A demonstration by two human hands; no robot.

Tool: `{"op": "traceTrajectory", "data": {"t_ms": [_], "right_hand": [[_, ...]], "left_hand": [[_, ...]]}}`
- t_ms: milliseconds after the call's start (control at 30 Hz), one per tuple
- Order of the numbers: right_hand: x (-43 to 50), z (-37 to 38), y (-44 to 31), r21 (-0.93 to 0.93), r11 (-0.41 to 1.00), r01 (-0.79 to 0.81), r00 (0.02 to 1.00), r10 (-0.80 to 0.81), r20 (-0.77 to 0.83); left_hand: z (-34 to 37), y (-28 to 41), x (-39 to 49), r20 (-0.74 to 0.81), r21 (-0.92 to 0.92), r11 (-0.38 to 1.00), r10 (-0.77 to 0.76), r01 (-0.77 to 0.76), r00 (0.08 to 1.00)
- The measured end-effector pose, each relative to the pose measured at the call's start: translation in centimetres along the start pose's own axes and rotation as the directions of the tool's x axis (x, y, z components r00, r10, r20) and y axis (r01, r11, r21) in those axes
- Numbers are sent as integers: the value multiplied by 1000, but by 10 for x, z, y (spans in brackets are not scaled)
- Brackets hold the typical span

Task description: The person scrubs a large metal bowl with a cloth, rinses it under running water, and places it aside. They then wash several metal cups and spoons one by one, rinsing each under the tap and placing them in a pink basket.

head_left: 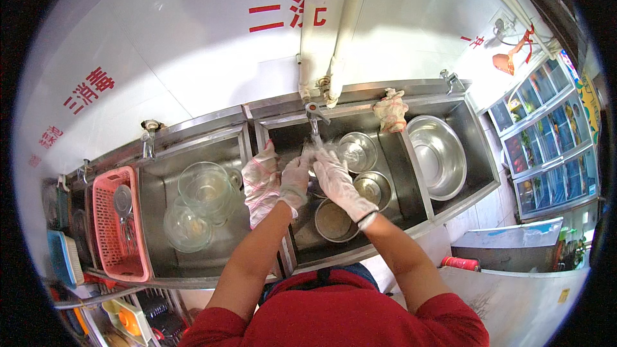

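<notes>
Both my hands wear clear plastic gloves and meet under the metal faucet point(316, 116) of the middle sink point(308, 253), where water splashes over them. My left hand point(295, 177) is beside a red-and-white checked cloth point(260, 185) draped over the left divider. My right hand point(333, 173) reaches in over the metal bowls, its fingers touching or close to the left ones. Blur hides whether anything is between them. Around my right hand stand a round metal bowl point(357, 153), a second bowl point(370, 190) and a wider round container point(332, 221).
Glass bowls point(205, 188) lie in the left sink, beside a pink plastic basket point(144, 255) with metal utensils. A large metal basin point(431, 156) fills much of the right sink. Another checked cloth point(389, 110) hangs at the right divider's back. White pipes point(340, 48) run down the wall.
</notes>
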State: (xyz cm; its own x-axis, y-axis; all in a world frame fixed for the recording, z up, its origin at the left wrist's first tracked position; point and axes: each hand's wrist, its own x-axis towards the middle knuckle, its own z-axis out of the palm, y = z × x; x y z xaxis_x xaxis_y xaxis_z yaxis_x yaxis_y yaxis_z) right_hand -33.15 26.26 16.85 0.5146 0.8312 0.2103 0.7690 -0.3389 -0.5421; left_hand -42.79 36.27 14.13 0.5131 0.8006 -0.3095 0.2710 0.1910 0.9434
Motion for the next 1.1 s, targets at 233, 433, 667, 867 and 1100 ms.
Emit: {"op": "traceTrajectory", "data": {"t_ms": [233, 433, 667, 867, 1100], "right_hand": [[51, -16, 26, 266, 619, -739, 651, 555, 518], [23, -30, 35, 501, -134, -855, 507, -14, 862], [18, -3, 53, 571, 284, -771, 621, 536, 572], [24, 1, 77, 519, 589, -619, 780, 384, 494], [43, -11, 68, 517, 454, -726, 687, 432, 585]], "left_hand": [[-18, 2, -29, 275, 513, 703, 410, -493, 870], [-3, -5, -34, 547, 713, 24, 607, -701, 577], [-5, 4, -27, 797, 540, 183, 202, -822, 569], [-16, -6, 27, 692, 456, -760, -25, -464, 722], [9, 9, -1, 706, 708, 72, -56, -702, 706]]}}
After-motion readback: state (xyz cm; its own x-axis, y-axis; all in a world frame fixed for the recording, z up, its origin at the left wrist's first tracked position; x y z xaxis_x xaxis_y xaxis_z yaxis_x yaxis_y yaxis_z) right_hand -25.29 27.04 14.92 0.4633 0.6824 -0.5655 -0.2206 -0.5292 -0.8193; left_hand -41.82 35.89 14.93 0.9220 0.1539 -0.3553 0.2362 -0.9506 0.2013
